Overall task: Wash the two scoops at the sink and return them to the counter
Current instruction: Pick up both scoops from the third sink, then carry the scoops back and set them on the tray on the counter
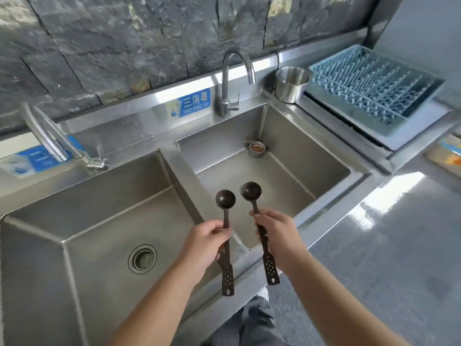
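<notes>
Two dark long-handled scoops are held side by side above the steel double sink. My left hand (203, 243) grips the handle of the left scoop (225, 199), whose bowl hangs over the divider between the basins. My right hand (277, 236) grips the handle of the right scoop (251, 191), with its bowl over the right basin (287, 136). Both perforated handle ends point back toward me. A curved faucet (237, 78) stands behind the right basin; no water is running.
The left basin (74, 208) has a round drain and its own faucet (57, 141) at the left. A steel pot (290, 83) and a blue dish rack (371, 88) stand at the back right. Grey counter (374, 245) runs along the right.
</notes>
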